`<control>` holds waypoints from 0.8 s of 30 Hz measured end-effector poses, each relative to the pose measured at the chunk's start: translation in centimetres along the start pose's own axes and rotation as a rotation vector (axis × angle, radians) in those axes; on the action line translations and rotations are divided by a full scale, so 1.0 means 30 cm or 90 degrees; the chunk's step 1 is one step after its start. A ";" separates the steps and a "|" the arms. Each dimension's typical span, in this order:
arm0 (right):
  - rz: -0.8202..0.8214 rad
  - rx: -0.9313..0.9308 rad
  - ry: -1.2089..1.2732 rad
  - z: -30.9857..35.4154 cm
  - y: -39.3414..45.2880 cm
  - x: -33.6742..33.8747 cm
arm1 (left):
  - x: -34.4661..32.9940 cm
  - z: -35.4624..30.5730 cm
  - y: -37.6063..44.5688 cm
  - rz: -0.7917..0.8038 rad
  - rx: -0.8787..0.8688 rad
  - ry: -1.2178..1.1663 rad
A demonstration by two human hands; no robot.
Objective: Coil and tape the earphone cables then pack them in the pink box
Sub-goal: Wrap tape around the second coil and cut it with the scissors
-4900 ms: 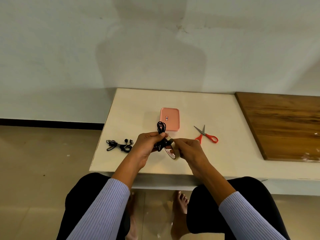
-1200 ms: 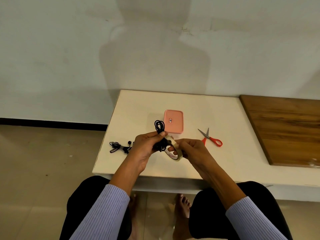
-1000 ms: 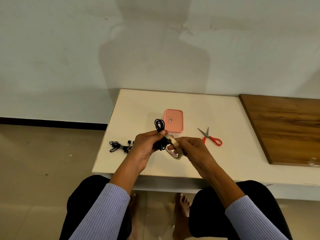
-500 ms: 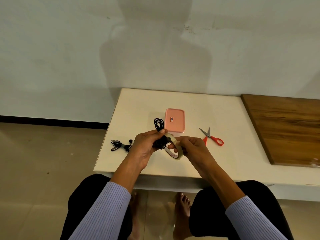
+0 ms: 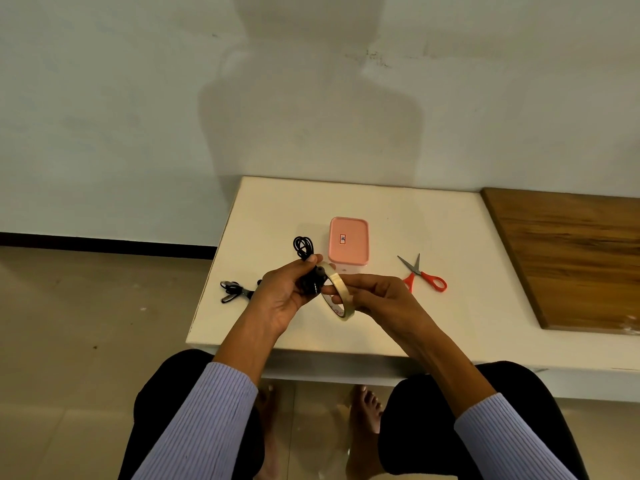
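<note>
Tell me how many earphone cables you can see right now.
2. One coiled earphone cable is gripped in the left hand, beside the tape roll. A second earphone cable lies on the white table, left of that hand.

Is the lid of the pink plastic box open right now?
No, the pink plastic box sits on the white table with its lid closed flat, beyond both hands.

bare table (image 5: 277, 209) lies behind and left of the box (image 5: 348, 241), and to its right as far as the board (image 5: 568, 258). scissors (image 5: 420, 274) lie right of the box and nearer, spare earphones (image 5: 237, 292) far left. both hands, in front of the box, block its near side.
</note>
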State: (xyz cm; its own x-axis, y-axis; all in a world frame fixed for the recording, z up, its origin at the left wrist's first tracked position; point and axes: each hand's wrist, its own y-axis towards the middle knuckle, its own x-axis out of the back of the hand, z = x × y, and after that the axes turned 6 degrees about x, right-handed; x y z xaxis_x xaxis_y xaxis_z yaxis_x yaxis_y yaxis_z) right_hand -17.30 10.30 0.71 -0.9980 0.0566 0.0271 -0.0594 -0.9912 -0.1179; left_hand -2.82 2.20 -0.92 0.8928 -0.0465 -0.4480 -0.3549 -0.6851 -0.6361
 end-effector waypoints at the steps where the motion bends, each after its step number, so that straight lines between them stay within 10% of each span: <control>1: -0.006 0.002 -0.005 0.002 -0.002 0.000 | 0.003 -0.001 0.003 -0.002 0.003 -0.008; 24: -0.116 -0.030 -0.088 -0.025 0.008 -0.024 | -0.037 0.019 -0.041 0.049 -0.092 0.129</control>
State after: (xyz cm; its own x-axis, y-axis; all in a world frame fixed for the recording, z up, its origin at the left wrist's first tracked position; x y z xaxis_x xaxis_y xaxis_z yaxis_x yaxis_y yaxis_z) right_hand -16.62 10.12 -0.09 -0.9585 0.2147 0.1879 -0.2432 -0.9591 -0.1446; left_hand -3.54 3.52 0.01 0.9072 -0.2377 -0.3471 -0.3938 -0.7699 -0.5022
